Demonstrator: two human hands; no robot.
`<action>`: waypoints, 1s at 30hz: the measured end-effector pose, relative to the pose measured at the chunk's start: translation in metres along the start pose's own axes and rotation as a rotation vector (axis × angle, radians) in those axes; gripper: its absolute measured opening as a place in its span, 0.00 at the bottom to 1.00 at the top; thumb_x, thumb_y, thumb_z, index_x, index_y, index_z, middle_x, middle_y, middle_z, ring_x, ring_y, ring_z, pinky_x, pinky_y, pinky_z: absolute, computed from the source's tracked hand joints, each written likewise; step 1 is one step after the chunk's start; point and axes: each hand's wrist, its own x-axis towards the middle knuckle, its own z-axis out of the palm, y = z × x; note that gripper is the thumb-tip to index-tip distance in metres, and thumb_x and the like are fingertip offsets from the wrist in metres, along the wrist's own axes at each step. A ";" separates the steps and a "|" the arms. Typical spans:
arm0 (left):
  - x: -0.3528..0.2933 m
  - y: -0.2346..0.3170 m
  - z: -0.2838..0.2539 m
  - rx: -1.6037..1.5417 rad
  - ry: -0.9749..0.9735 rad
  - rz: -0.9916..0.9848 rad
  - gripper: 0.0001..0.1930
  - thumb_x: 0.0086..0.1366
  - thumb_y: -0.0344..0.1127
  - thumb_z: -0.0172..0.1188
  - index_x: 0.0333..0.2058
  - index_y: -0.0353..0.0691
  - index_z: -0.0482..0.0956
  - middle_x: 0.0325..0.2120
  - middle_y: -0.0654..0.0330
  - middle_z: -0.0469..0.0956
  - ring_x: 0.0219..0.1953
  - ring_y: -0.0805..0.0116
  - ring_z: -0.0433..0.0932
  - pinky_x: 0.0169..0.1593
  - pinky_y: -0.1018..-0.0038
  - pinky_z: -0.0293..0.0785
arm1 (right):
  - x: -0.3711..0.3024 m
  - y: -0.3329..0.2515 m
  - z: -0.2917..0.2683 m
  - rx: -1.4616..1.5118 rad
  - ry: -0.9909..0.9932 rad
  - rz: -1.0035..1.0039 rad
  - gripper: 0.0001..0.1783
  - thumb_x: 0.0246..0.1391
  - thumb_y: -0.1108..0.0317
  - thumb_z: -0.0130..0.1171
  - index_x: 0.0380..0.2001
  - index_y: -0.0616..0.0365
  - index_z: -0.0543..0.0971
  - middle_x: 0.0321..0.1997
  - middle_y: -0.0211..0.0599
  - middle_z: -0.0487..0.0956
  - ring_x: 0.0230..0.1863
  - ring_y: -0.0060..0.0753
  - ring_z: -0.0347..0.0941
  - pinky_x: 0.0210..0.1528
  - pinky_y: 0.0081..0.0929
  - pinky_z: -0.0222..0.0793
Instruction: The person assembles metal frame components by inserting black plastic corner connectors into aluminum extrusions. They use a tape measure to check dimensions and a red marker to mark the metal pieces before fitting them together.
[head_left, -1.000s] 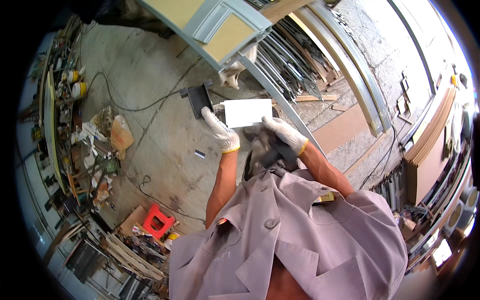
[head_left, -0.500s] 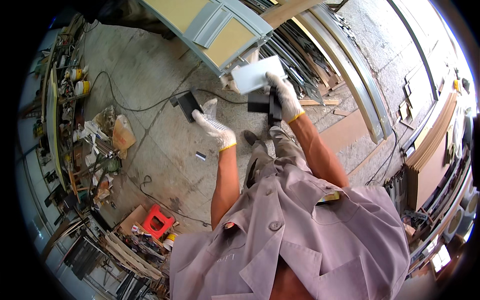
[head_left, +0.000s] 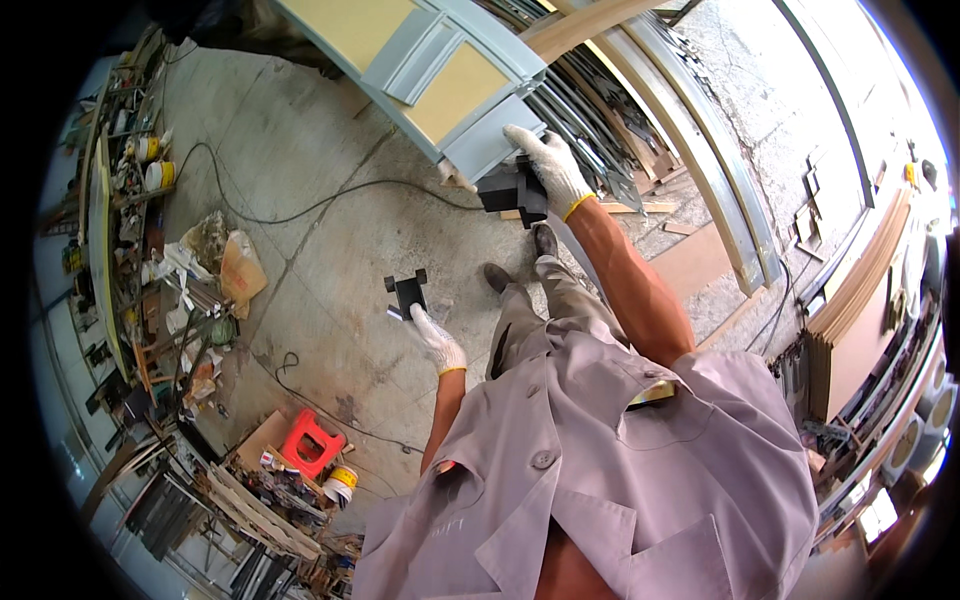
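My left hand (head_left: 440,345), in a white knit glove, is low over the floor and closed on the lower end of a flat black piece (head_left: 410,293) with two small blocks at its far end. My right hand (head_left: 552,168), gloved too, is closed round angular black blocky pieces (head_left: 516,194). Its fingertips rest on a small light grey panel (head_left: 487,138) lying at the near end of a long grey frame (head_left: 462,18) with yellow infill. Whether panel and frame touch all along is hard to tell. The right thumb is hidden.
A black cable (head_left: 310,218) crosses the concrete floor. Long metal profiles (head_left: 690,130) and a wooden beam (head_left: 590,25) lie ahead on the right. Cluttered shelving (head_left: 130,230) lines the left. A red stool (head_left: 312,443) is at lower left, stacked boards (head_left: 850,320) at right.
My right hand has moved up and left, bringing the grey panel from mid-air to the frame's end. My left hand has dropped lower with its black piece, away from the right hand.
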 end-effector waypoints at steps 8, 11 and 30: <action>0.013 -0.013 0.009 -0.099 -0.092 -0.102 0.29 0.76 0.53 0.56 0.62 0.33 0.72 0.54 0.56 0.76 0.52 0.66 0.76 0.59 0.68 0.72 | 0.008 0.006 -0.005 0.045 -0.030 -0.032 0.31 0.55 0.57 0.74 0.50 0.73 0.77 0.38 0.40 0.81 0.33 0.27 0.80 0.33 0.27 0.81; 0.010 0.003 0.017 -0.049 -0.127 -0.102 0.29 0.76 0.53 0.55 0.61 0.32 0.74 0.55 0.54 0.76 0.53 0.64 0.76 0.59 0.68 0.72 | 0.025 0.025 -0.013 -0.016 0.053 -0.025 0.36 0.52 0.53 0.77 0.50 0.74 0.75 0.40 0.43 0.81 0.36 0.29 0.81 0.35 0.29 0.82; -0.016 0.066 0.024 0.293 -0.192 0.066 0.28 0.78 0.52 0.55 0.52 0.24 0.78 0.42 0.49 0.81 0.42 0.60 0.75 0.51 0.65 0.71 | 0.025 0.022 -0.009 -0.020 0.032 0.010 0.23 0.60 0.50 0.70 0.46 0.58 0.81 0.33 0.35 0.83 0.30 0.26 0.79 0.34 0.25 0.77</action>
